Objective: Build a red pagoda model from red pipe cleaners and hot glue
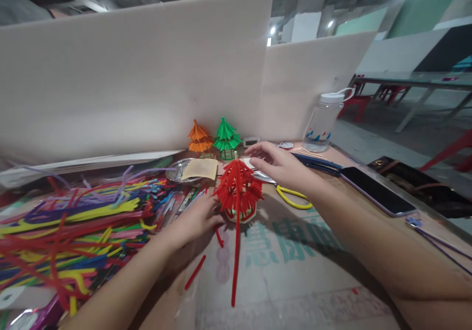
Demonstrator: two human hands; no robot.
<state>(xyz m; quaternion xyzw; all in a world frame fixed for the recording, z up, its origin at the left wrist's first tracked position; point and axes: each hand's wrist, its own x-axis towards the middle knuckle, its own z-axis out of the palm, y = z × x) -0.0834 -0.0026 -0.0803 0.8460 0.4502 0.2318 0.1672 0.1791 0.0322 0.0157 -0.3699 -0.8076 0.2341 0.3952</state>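
Observation:
A small red pagoda of pipe cleaners (239, 187) stands upright on the table, a long red stem hanging from its top toward me. My left hand (201, 214) is at its lower left side, fingers bent; whether they grip anything is hidden. Beyond the pagoda's right side my right hand (271, 160) hovers with fingers apart and nothing held. Two cut red pieces, one of them a short red stem (195, 272), lie near my left hand. Behind stand an orange pagoda (199, 138) and a green pagoda (225, 138).
Many coloured pipe cleaners (106, 226) are piled at left. Yellow-handled scissors (294, 198), a phone (378, 191) and a water bottle (320, 126) are at right. A yellowish card (200, 169) lies over a metal dish. White boards (147, 79) rise behind the table.

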